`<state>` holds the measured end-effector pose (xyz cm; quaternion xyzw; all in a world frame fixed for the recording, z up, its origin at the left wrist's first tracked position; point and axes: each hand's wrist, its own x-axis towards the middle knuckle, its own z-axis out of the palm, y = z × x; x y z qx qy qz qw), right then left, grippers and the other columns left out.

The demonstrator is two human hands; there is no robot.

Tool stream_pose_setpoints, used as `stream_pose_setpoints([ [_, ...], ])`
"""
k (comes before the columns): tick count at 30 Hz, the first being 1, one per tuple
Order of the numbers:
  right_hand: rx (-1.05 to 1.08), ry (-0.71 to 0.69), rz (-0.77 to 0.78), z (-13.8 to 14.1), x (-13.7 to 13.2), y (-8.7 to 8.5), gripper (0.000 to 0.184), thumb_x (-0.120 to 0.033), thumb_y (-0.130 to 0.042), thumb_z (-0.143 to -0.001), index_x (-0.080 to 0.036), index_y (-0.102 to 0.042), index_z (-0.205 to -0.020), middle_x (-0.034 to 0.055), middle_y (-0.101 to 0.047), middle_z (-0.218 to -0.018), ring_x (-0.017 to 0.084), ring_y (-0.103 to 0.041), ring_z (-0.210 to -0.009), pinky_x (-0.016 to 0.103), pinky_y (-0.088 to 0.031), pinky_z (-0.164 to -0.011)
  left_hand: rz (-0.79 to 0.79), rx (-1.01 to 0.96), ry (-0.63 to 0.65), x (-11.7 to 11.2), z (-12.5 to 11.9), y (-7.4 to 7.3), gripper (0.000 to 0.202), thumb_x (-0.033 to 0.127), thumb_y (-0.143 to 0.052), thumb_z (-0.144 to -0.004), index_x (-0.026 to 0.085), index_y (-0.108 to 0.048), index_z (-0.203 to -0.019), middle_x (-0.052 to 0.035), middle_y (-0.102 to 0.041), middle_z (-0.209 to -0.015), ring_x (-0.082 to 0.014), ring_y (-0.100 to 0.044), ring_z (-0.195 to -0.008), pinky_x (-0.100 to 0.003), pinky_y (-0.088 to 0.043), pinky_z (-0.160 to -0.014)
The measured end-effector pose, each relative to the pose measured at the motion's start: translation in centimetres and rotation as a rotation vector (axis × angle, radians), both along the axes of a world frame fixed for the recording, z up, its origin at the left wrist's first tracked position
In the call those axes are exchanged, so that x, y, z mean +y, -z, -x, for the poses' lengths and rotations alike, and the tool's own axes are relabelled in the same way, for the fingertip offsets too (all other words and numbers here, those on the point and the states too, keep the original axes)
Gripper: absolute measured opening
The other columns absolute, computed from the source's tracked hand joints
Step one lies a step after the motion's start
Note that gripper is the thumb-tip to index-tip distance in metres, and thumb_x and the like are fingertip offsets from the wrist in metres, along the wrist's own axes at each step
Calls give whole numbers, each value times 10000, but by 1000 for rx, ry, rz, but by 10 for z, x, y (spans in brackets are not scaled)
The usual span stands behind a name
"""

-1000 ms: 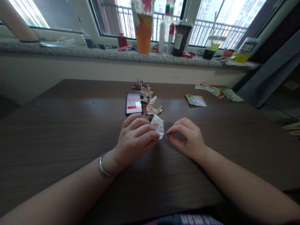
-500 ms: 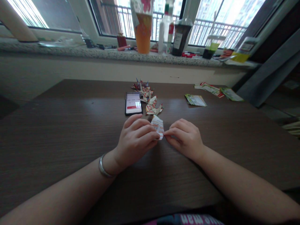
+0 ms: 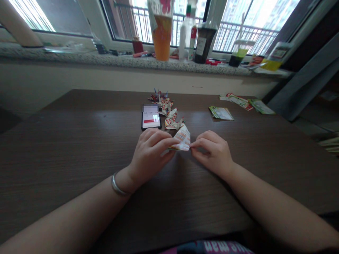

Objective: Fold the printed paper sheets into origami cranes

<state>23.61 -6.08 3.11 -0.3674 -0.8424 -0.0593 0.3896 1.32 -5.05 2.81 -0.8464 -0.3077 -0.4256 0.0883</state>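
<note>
Head view: the folded paper (image 3: 182, 135) is midway between the left and right edges of the table (image 3: 79, 148), held by the left hand (image 3: 152, 148); the right hand (image 3: 214, 151) pinches its right corner. Wrappers (image 3: 171, 119) and a phone (image 3: 151, 119) lie toward the far edge, packets (image 3: 261, 106) near the far right corner.

Paper (image 3: 183, 135) white with orange print; table (image 3: 66, 151) dark brown, wood-grained; bracelet (image 3: 114, 183) silver.

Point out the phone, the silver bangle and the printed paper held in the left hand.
Phone (image 3: 151, 118): head view, on its lit screen.
Silver bangle (image 3: 114, 184): head view, on the outer face of its band.
Printed paper (image 3: 183, 137): head view, on its exposed printed face.
</note>
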Motion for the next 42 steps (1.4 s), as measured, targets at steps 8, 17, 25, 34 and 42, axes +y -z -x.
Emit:
stream_pose_setpoints([
  [8, 34, 29, 83, -1, 1, 4, 80, -158, -606, -802, -201, -637, -742, 23, -619, -755, 153, -576, -730, 270, -461, -645, 194, -212, 107, 3, 0, 3, 126, 140, -596, -859, 193, -668, -947, -5, -594, -797, -95, -564, -694, -207, -485, -612],
  [17, 27, -8, 144, -1, 4, 6, 78, -183, -598, -848, -209, -656, -804, 26, -626, -801, 154, -578, -783, 280, -478, -694, 418, -251, 94, -3, -1, -4, 89, 227, -605, -857, 156, -658, -865, -32, -664, -811, -123, -615, -733, -224, -514, -625],
  [25, 215, 47, 178, 1, 5, 8, 267, -200, -662, -800, -244, -636, -1062, 40, -568, -985, 132, -550, -755, 270, -512, -622, 290, -78, 42, 1, 0, 5, 65, 206, -604, -853, 174, -660, -863, -26, -662, -815, -124, -620, -739, -246, -521, -685],
  [34, 183, -17, 256, 2, 9, 13, 109, -191, -639, -818, -231, -672, -914, 57, -594, -1021, 176, -590, -914, 336, -527, -746, 177, 28, 35, 3, 1, 6, 62, 210, -587, -870, 181, -642, -875, -23, -664, -808, -116, -622, -703, -222, -501, -639],
  [42, -23, 4, 248, -3, 11, 16, 73, -151, -675, -762, -214, -669, -797, 49, -649, -1023, 202, -577, -966, 377, -491, -832, 306, 88, 63, 4, 5, 7, 319, 306, -589, -867, 173, -559, -1155, -117, -602, -1132, -221, -588, -1038, -385, -508, -892],
])
